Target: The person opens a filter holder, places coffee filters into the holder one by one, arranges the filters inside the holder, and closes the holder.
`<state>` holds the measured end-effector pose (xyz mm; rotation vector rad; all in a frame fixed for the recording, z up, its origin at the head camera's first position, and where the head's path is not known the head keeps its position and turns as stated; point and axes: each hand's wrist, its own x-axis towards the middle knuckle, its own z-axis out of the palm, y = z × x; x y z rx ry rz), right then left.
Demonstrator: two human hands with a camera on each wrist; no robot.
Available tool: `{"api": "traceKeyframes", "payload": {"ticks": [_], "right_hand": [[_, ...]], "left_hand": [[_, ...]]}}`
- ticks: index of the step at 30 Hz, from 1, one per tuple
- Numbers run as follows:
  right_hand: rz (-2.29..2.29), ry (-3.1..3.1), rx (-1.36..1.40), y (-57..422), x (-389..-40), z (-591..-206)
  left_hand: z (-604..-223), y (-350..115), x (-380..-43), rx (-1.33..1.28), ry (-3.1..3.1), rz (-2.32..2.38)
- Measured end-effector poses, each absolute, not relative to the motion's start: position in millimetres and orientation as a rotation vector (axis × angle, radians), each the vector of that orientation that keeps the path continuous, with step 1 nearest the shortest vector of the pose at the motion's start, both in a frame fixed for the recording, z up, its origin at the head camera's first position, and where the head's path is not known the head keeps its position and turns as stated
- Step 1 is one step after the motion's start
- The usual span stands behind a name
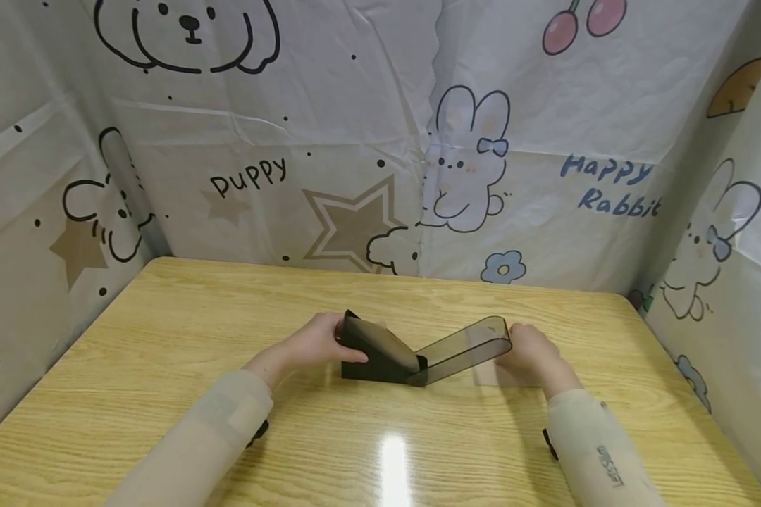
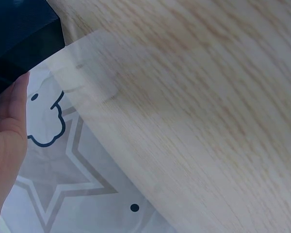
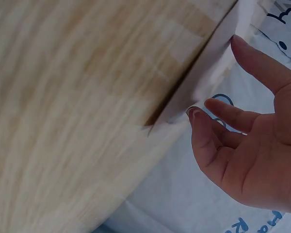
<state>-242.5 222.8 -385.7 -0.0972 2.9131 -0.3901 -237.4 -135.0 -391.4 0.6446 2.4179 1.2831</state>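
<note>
Black and slanted, the box [image 1: 385,367] sits near the middle of the bench [image 1: 292,451]. Its see-through lid [image 1: 463,348] tips out to the right, so the opening part looks done. The lid is not shut yet, and the pale sheet [image 1: 495,377] is outside the box, partly behind the lid. I would guess the work is about halfway, with the closing left to do. I cannot tell what is inside the box.

The left hand [image 1: 313,345] holds the box, with its thumb in front and its fingers [image 2: 17,99] around the back. The right hand [image 1: 533,352] is by the far end of the lid. Its thumb and fingers [image 3: 206,141] are bent and apart, with the tips at the sheet, but I cannot tell if they pinch it.

I count one box, one lid, two hands and two sleeves [image 1: 209,422]. I see one sheet, though more could hide under it. Around the one bench hangs cloth [image 1: 355,105] with two rabbits [image 1: 466,190] and two cherries [image 1: 586,21]
</note>
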Motion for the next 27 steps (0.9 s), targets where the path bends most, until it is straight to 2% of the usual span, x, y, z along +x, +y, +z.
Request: {"api": "traceKeyframes", "payload": {"ticks": [21, 27], "right_hand": [[-0.453, 2.872, 0.161, 232, -246, -389], [-0.496, 2.905, 0.192, 237, -244, -379]], "left_hand": [[-391, -136, -236, 0.644, 2.406, 1.299], [-390, -136, -236, 0.643, 2.412, 1.289]]}}
